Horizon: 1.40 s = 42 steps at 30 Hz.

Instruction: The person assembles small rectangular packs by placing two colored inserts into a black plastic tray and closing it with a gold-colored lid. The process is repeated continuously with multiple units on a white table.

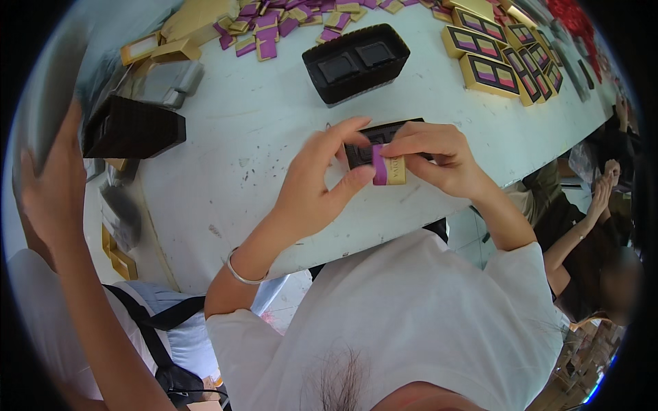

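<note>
A small black plastic tray (393, 131) with moulded compartments lies on the table before me. My right hand (442, 154) pinches a flat purple-and-gold wrapped piece (391, 170) over the tray's near side. The left end of the tray sits between the curved fingers and thumb of my left hand (319, 171). That thumb's tip is at the purple edge of the wrapped piece. The fingers partly hide the tray, so I cannot tell what is in all its compartments.
A stack of black trays (356, 65) stands beyond my hands, another stack (137, 130) at left. Loose wrapped pieces (274, 27) lie at the far edge. Filled gold boxes (488, 74) are at far right. A co-worker's arm (58, 185) reaches in at left; another person (589, 226) is at right.
</note>
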Motion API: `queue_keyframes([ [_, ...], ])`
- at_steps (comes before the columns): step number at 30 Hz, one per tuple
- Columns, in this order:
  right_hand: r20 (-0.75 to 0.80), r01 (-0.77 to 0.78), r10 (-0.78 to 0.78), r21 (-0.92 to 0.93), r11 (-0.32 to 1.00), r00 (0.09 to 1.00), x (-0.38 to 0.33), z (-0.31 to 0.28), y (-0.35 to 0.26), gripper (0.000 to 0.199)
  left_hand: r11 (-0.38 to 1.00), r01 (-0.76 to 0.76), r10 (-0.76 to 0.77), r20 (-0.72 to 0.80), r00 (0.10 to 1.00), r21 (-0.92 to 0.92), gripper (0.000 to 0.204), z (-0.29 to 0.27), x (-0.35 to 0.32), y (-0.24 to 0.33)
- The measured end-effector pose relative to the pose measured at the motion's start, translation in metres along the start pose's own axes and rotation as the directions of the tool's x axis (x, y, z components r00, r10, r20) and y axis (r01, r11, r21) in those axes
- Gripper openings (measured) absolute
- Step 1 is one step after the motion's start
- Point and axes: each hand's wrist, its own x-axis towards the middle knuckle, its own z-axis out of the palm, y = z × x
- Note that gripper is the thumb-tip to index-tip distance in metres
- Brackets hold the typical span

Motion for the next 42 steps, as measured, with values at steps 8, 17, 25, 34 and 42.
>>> queue_keyframes([
  [8,-0.203,0.048,-0.143,-0.411,0.910,0.969,0.004,0.024,-0.020,0.047,0.675,0.333,-0.449,-0.008,0.893,-0.659,0.026,0.008,0.015,0.010],
  [17,0.025,0.111,-0.116,-0.532,0.839,0.993,-0.006,0.006,-0.001,0.040,0.978,0.170,-0.165,-0.052,0.985,0.118,0.054,-0.002,0.002,-0.002],
  [25,0.071,-0.085,0.114,-0.331,0.940,0.991,0.005,0.003,0.012,0.025,0.955,-0.015,-0.007,0.072,0.997,0.295,0.065,0.012,-0.003,-0.028],
  [34,0.062,-0.329,0.408,-0.488,0.809,0.911,0.025,0.012,0.002,0.010,0.933,-0.054,0.046,0.031,0.998,0.355,0.049,0.019,-0.005,-0.026],
  [42,0.308,-0.385,0.445,-0.235,0.892,0.841,0.058,-0.046,-0.001,0.010,0.913,-0.078,0.093,-0.018,0.995,0.401,0.042,0.024,-0.013,-0.030],
])
